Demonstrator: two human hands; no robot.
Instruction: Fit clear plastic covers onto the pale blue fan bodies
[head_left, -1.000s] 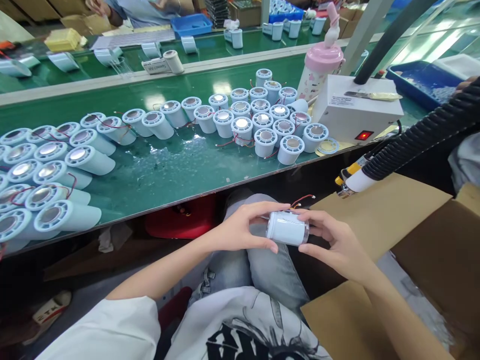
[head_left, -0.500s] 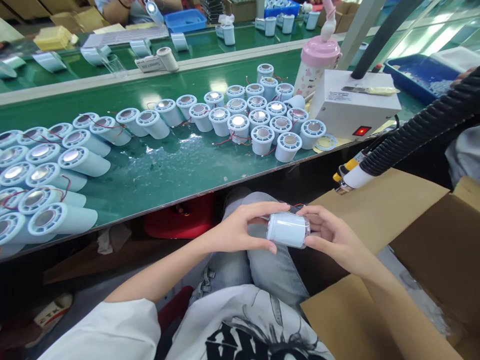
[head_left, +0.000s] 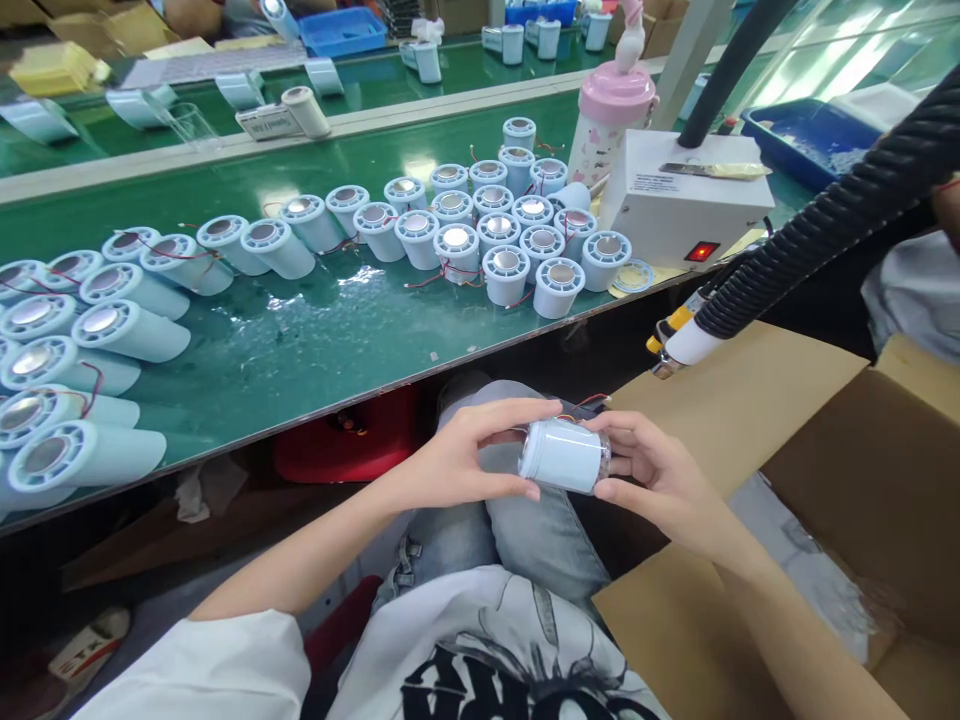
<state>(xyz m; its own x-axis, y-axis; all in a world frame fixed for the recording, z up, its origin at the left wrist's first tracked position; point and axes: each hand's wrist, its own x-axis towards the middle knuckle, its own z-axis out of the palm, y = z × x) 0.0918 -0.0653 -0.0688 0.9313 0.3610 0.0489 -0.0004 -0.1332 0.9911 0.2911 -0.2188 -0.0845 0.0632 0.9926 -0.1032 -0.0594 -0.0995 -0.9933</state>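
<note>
Above my lap, a light blue cylinder (head_left: 562,455) with a clear cover around it lies on its side between my hands. My left hand (head_left: 480,455) grips its left end, thumb below and fingers above. At the other end, my right hand (head_left: 652,465) holds the clear rim with thumb and fingers. Thin red wires (head_left: 592,400) stick out behind the cylinder, near my right fingertips. Many similar blue cylinders (head_left: 559,287) with silver discs on top stand on the green table (head_left: 322,350), several of them with red wires; those at the left lean over.
A white box (head_left: 686,200) with a lit red switch and a pink-lidded bottle (head_left: 611,110) stand at the table's right. A black hose (head_left: 795,220) slants over an open cardboard box (head_left: 847,480). Another person's arm shows at the far right edge.
The camera view has shifted, so the table and its contents appear further left. Both hands still hold the cylinder, which is slightly turned, and more of the red wires shows behind it.
</note>
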